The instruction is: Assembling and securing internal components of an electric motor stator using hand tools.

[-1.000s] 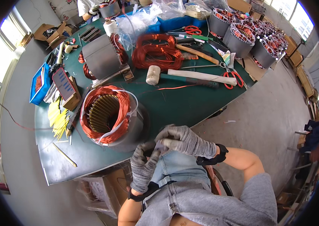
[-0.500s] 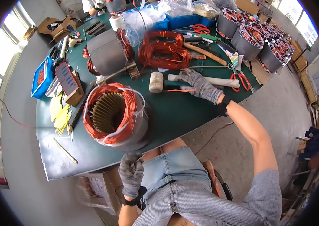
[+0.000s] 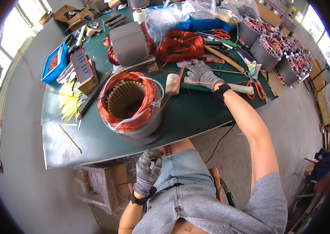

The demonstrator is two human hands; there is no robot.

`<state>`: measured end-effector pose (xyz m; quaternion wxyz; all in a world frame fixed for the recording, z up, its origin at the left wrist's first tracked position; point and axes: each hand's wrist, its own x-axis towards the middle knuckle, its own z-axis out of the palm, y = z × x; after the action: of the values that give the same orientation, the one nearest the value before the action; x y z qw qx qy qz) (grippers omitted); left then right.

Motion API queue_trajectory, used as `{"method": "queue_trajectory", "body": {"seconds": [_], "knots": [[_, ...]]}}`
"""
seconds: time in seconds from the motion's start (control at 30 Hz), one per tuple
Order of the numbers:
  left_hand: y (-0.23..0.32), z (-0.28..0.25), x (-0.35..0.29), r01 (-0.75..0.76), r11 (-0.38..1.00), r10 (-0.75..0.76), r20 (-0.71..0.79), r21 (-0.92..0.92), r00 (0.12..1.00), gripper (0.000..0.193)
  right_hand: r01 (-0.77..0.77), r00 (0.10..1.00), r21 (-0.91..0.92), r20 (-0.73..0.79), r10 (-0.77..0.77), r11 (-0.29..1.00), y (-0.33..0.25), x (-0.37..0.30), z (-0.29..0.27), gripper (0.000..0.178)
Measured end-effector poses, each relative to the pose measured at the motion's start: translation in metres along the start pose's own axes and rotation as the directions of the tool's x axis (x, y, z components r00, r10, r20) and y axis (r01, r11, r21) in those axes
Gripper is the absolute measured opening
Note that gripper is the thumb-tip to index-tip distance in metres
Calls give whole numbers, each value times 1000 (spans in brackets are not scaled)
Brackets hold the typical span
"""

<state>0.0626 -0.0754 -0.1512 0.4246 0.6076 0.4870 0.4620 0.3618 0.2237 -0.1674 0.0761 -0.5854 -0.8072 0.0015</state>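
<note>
My right hand (image 3: 203, 74), in a grey knit glove, reaches over the bench with its fingers stretched out. It lies just beyond a white-headed mallet (image 3: 172, 84), partly covering its handle, near a bundle of red copper wire coils (image 3: 181, 46). Thin red wire strands cross close to this hand. My left hand (image 3: 148, 171), gloved alike, is raised off the bench's front edge above my lap, fingers curled toward the thumb; whatever they may pinch cannot be made out. A motor stator (image 3: 143, 126) stands upright on the bench, ringed with red windings (image 3: 108, 91) and white sleeving.
Another stator (image 3: 129, 45) lies on its side behind. Scissors with red handles (image 3: 256, 90) are at the right. Yellow strips (image 3: 69, 99), a blue tray (image 3: 54, 64) and a yellowish stick (image 3: 70, 139) sit on the left. Finished stators (image 3: 267, 50) stand at the far right.
My right hand has moved from over the mallet handle toward the coil bundle. My left hand stays curled near the bench edge. The view has shifted, and loose wire strands swing across the bench.
</note>
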Motion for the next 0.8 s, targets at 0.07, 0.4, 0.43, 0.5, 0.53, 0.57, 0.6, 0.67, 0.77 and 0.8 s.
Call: {"method": "queue_trajectory", "body": {"seconds": [0.07, 0.4, 0.43, 0.5, 0.53, 0.57, 0.6, 0.67, 0.77, 0.8], "knots": [[3, -5, -4, 168, 976, -175, -41, -141, 984, 7, 63, 994, -86, 96, -54, 994, 3, 8, 0, 49], [7, -38, 1, 293, 784, -367, -29, -547, 930, 35, 404, 915, -113, 46, -402, 908, 3, 17, -22, 35], [8, -38, -1, 282, 758, -361, -18, -587, 932, 35, 381, 923, -118, 103, -370, 917, 1, 20, -24, 33], [11, -39, -3, 271, 754, -366, -40, -598, 930, 34, 441, 889, -209, -36, -457, 873, -2, 21, -24, 29], [12, -39, -5, 258, 751, -358, -47, -607, 932, 34, 427, 896, -217, -33, -444, 878, -3, 21, -22, 29], [13, -39, -6, 251, 741, -354, -45, -623, 934, 33, 385, 918, -243, 6, -395, 890, -3, 22, -20, 29], [14, -39, -7, 234, 731, -341, -46, -640, 939, 32, 368, 925, -257, -3, -381, 894, -3, 23, -16, 27], [16, -40, -8, 217, 719, -331, -50, -660, 942, 31, 358, 925, -220, -46, -376, 907, 0, 25, -10, 25], [19, -43, -12, 223, 741, -341, -69, -633, 938, 28, 243, 957, -220, -104, -271, 945, 4, 25, -8, 21], [20, -44, -13, 232, 766, -345, -79, -600, 935, 27, 176, 978, -217, -68, -195, 960, 6, 24, -12, 20]]}}
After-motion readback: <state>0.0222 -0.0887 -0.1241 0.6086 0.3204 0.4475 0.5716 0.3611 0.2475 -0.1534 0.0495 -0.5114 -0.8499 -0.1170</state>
